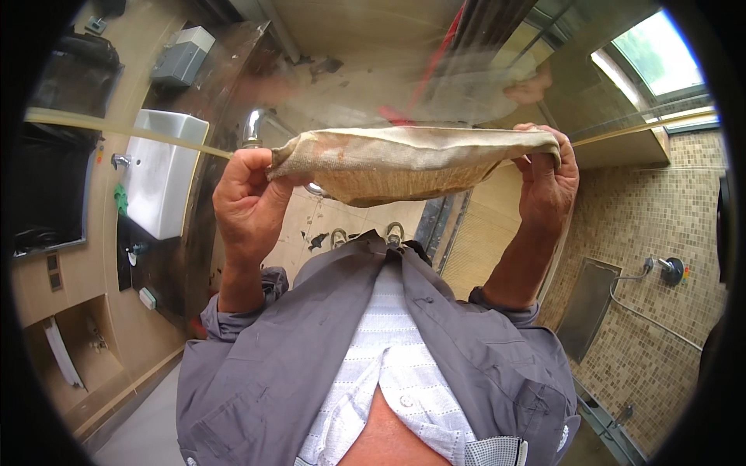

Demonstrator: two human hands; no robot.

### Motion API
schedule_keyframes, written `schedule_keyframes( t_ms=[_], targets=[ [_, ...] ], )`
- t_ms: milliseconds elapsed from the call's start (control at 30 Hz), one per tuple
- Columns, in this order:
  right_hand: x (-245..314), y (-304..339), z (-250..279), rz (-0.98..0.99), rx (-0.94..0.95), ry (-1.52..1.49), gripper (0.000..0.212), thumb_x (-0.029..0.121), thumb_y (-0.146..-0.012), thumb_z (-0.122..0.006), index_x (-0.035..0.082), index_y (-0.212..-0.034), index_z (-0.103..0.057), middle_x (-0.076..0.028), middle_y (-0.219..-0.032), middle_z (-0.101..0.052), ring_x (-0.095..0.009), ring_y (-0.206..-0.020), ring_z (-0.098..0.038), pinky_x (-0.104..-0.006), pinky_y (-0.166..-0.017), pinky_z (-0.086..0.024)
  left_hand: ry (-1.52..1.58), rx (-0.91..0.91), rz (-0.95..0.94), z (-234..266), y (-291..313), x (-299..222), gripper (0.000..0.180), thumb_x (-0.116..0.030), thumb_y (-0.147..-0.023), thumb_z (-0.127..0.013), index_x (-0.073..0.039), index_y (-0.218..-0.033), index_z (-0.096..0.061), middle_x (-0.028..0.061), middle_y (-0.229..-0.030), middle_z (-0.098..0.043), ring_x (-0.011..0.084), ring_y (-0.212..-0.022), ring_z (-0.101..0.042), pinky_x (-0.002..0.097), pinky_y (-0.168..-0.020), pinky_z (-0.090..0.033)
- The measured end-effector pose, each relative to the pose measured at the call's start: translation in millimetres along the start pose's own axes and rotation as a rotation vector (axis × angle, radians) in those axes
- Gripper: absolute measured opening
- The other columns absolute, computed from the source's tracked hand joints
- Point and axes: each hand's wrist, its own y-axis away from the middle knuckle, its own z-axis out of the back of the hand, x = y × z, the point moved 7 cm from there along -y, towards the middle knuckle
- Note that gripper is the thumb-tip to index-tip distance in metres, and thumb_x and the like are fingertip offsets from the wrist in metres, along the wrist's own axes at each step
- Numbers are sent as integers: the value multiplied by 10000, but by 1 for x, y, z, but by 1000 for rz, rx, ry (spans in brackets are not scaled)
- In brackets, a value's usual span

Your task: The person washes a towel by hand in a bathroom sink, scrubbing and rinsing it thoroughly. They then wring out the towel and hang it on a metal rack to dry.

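Observation:
A beige, brown-stained cloth (pixel 412 151) stretches between my two raised hands, its upper edge folded over in a band and its lower part sagging in the middle. My left hand (pixel 250 194) pinches one end between thumb and fingers. At the other end, my right hand (pixel 548 175) has its fingers curled round the corner. Just beyond the cloth stands a glass panel (pixel 458 93), with a faint reflection of a hand in it. Whether the cloth touches the glass, I cannot tell.
A white washbasin (pixel 167 175) with a tap hangs at the left, near a grey box (pixel 184 56). A chrome handle (pixel 254 128) shows beside my left hand. Mosaic tiles (pixel 653 256) and a shower valve (pixel 670 270) are at the right. Dark debris (pixel 317 241) lies on the floor.

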Motion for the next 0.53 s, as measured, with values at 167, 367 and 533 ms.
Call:
schedule_keyframes(
  t_ms=[167,367,533],
  targets=[
    [-7,-8,5,166,34,65,150,24,-967,-644,-16,-1110,-665,-103,-1107,-706,-160,-1022,-647,-303,-949,-502,-107,-142,-165,0,-6,4,177,18,-955,-702,26,-1095,-594,64,-967,-700,91,-869,-651,221,-811,-524],
    [-58,0,35,136,-10,86,101,11,-940,-652,-9,-1034,-685,-52,-1046,-692,-115,-970,-611,-267,-905,-476,-131,-117,-221,-14,1,64,194,-12,-949,-720,12,-1101,-601,87,-1037,-715,122,-930,-681,249,-828,-544],
    [-108,10,66,-12,8,153,96,40,-934,-675,7,-1022,-692,-13,-997,-680,-88,-931,-586,-229,-860,-454,-311,-67,-152,-16,21,146,359,-137,-886,-820,2,-1150,-619,131,-1044,-730,181,-957,-710,285,-887,-554]
  ],
)
